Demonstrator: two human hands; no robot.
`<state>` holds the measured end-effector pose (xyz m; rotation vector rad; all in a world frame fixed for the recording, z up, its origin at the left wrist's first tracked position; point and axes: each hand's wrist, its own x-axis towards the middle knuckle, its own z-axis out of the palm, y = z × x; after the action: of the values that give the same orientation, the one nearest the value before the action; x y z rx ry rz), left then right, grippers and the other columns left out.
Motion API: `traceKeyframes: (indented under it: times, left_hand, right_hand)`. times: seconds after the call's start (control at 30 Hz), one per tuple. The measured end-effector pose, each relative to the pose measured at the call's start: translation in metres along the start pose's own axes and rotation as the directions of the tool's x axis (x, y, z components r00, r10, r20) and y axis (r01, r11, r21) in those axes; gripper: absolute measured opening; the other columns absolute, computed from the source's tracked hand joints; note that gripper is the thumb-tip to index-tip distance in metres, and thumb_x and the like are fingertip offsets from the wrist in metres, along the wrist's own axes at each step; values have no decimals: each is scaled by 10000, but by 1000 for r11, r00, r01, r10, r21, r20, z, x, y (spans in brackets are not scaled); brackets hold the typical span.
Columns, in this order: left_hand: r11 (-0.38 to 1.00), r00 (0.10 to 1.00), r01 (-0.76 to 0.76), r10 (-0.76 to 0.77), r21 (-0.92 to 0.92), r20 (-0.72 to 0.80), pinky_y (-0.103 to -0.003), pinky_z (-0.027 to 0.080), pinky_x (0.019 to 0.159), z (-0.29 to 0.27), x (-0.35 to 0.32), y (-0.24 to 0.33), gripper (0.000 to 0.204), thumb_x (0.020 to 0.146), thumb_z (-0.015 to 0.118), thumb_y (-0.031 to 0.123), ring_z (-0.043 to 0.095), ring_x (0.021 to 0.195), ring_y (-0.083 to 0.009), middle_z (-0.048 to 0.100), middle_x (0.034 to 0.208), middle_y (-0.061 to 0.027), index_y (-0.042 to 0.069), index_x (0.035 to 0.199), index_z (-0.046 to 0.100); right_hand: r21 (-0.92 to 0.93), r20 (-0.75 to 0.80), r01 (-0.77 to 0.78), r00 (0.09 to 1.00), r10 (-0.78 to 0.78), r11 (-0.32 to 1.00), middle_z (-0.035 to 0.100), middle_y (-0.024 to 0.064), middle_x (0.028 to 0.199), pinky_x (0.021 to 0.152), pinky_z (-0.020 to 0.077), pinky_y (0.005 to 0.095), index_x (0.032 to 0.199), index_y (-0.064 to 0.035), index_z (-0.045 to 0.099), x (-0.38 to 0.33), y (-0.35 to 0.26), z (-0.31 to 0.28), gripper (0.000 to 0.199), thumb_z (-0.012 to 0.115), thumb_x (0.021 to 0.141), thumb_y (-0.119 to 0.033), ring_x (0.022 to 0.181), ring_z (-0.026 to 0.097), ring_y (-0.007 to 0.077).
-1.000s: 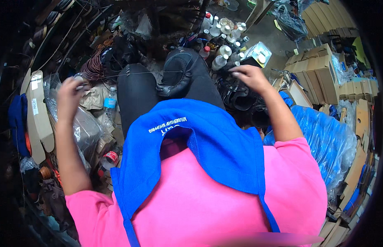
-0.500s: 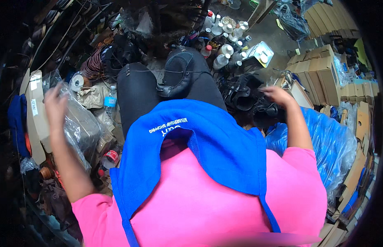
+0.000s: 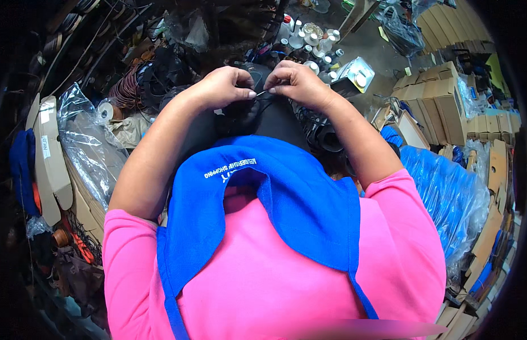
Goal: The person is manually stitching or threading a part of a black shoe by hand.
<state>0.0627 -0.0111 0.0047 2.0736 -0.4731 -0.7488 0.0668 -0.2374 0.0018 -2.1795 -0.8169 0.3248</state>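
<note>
My left hand [image 3: 232, 88] and my right hand [image 3: 294, 85] are close together above my knees, thumbs and fingers pinched. A thin light strand, apparently thread [image 3: 261, 93], shows between their fingertips; whether a needle is on it is too small to tell. Beneath them a black shoe [image 3: 240, 122] lies on my dark-trousered lap, mostly covered by the hands. Over my pink shirt hangs a blue apron [image 3: 308, 209].
Bottles [image 3: 311, 54] crowd the floor ahead, beside a light square container [image 3: 357, 73]. Cardboard boxes [image 3: 436, 102] and blue plastic-wrapped goods [image 3: 445, 192] stand at right. Clear plastic sheeting [image 3: 85, 136], a white roll [image 3: 106, 111] and coiled brown cord [image 3: 127, 88] lie at left.
Both hands were spread wide to either side, with a thread stretched across the shoe on my lap. They have come inward and now meet above the shoe, fingertips pinched.
</note>
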Motion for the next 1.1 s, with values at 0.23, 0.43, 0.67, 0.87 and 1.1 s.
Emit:
traceKeyframes:
  times: [0.23,0.43,0.67,0.87,1.1]
  left_hand:
    - [872,993,36,23,-489,115,-232,441,770,1,-1,-18,249,817,665,149,553,796,-67,643,885,-4,-4,1011,633]
    - [812,969,131,15,-568,245,-230,440,812,-3,-5,-23,283,838,622,141,568,839,-64,649,942,-3,-5,1080,617]
    - [815,958,132,42,-565,284,-233,433,854,-2,-5,-22,337,855,575,117,574,890,-73,649,1012,-22,-10,1168,580]
    - [877,942,108,61,-468,330,-256,417,895,-4,1,-24,381,837,571,71,551,950,-82,630,1067,-30,-25,1205,545]
    - [979,982,-160,171,127,-81,-305,459,853,-4,8,-6,504,665,730,37,595,961,-208,623,1053,-122,10,1142,569]
  right_hand:
    - [91,48,-13,999,9,996,581,42,840,761,466,286,867,-80,676,-2,-1,4,120,672,754,-40,855,573,169]
    - [138,-77,15,997,-5,990,611,39,824,714,476,277,899,-78,690,-13,1,21,151,685,752,-43,770,588,162]
    - [-19,-128,76,989,-78,997,590,54,822,688,478,303,950,-132,696,-24,-11,25,240,676,732,-32,758,591,204]
    - [-523,163,85,987,2,848,557,74,864,751,451,380,955,-149,684,-14,-54,4,246,599,745,-52,868,565,293]
    - [-454,264,58,962,73,889,579,107,877,780,476,406,896,-106,673,19,-52,1,195,595,723,-59,904,578,323]
